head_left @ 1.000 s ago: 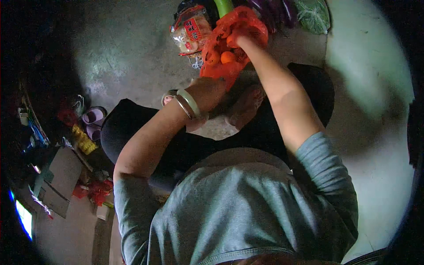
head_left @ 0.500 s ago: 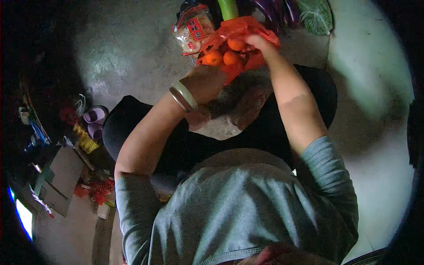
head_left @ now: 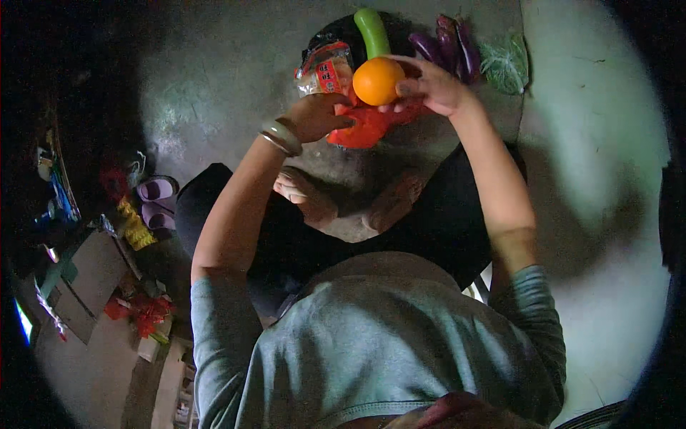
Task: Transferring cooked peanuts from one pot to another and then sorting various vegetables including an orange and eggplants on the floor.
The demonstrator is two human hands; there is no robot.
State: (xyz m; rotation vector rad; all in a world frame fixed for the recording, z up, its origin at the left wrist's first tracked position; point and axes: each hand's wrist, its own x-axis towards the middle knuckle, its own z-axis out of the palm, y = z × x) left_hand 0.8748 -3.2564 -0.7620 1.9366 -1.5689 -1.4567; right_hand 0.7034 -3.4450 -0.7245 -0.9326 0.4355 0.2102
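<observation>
My right hand holds a round orange fruit up above the floor. My left hand, with bangles on its wrist, grips a red-orange plastic bag just below the fruit. My bare feet rest on the grey floor under the bag. Beyond my hands lie a green cucumber-like vegetable, a clear packet with a red label, several purple aubergines and a leafy green in a clear bag.
The grey concrete floor spreads ahead, and a paler slab lies to the right. At the left are lilac sandals, a yellow packet, cardboard boxes and red clutter.
My right hand has drawn one orange fruit out of the red-orange bag and raised it. The bag, which bulged with fruit half a second ago, now hangs lower in my left hand.
</observation>
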